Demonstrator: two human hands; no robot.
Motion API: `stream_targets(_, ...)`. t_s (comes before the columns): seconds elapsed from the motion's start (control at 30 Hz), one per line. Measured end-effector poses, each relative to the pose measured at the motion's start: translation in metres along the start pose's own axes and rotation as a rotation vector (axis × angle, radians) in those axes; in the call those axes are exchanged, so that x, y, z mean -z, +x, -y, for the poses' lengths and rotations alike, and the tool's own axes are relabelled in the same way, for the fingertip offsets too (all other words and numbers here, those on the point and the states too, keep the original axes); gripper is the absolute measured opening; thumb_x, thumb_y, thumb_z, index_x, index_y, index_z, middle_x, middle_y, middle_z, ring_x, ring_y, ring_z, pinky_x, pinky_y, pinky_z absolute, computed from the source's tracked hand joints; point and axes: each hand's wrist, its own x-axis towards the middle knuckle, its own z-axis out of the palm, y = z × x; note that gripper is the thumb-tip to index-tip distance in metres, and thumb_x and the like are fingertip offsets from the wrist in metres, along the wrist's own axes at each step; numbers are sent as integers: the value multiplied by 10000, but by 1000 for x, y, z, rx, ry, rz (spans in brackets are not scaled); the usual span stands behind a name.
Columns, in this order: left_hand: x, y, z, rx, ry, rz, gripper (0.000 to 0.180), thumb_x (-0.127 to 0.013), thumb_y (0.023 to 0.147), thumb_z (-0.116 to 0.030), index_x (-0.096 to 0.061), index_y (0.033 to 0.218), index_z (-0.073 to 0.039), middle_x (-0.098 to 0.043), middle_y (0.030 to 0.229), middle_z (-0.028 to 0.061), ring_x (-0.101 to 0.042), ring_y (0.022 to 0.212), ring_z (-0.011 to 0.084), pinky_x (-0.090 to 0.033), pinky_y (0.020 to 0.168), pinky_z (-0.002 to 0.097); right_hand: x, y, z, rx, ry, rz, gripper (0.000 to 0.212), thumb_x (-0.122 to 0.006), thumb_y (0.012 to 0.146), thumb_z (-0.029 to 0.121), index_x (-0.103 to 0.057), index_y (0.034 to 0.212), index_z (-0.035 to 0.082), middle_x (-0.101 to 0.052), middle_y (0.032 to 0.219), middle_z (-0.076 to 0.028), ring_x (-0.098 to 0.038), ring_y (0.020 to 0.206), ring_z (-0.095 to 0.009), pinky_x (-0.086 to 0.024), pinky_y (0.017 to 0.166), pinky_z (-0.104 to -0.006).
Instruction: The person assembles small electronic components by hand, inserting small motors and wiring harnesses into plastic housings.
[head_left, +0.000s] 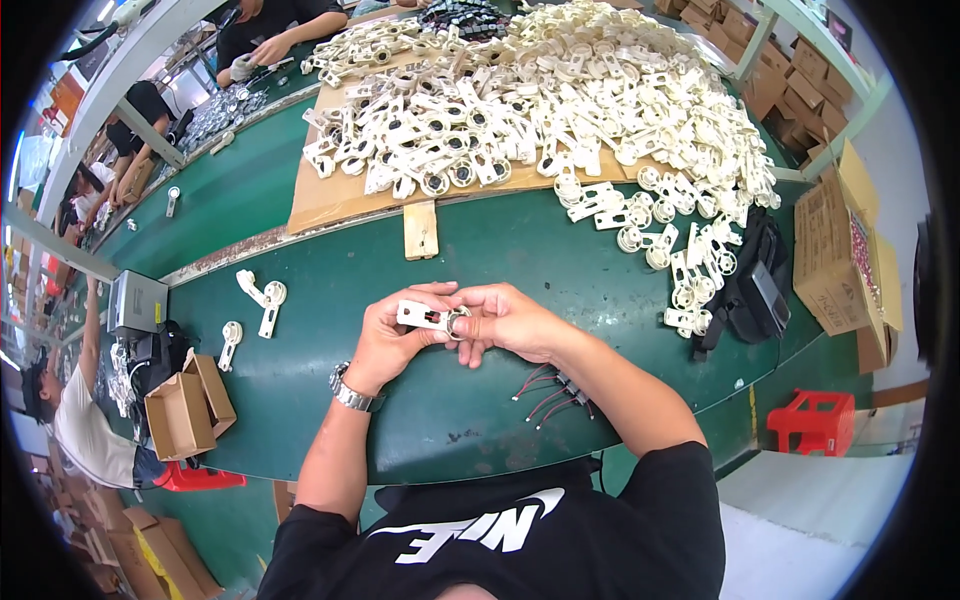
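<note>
A cream plastic housing (420, 314) with a long flat arm and a round end is held between both hands above the green bench. My left hand (388, 335) is closed round its flat arm, thumb below and fingers behind. My right hand (510, 322) pinches the round end, its thumb lying over the ring and covering part of it. Small dark parts show in a slot of the housing. On the bench by my right forearm lie several small dark components with red and black wires (568, 388). Loose matching housings (268, 296) rest to the left.
A large heap of cream housings (600, 110) covers cardboard across the bench's far side, spilling right. A black bag (755, 300) and an open carton (840, 255) stand right. Small open box (182, 415) lies left. Co-workers sit at left and far left; a red stool (812, 422) stands right.
</note>
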Motion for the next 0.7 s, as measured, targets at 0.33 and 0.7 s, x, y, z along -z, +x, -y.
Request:
stream_targets(0.33,4,1,9,26,-37,-4,337,-772,881,102,-704,1193,-4,-738,1292,177,-621,1357,318,-540,1126,433,-7,6,-2,6,-245,-59,354,-516,1144,239,-532,1422,21,-660,923,-97,-733,728,-194,-617,598,-308)
stream_targets(0.7,1,4,-2,-79,79,10,383,-770,885,102,-697,1246,-3,-714,1359,157,-588,1399,298,-501,1165,419,-12,0,-3,504,-968,-247,356,-596,1060,198,-509,1325,-24,-670,923,-185,-667,819,-227,-531,735,-431)
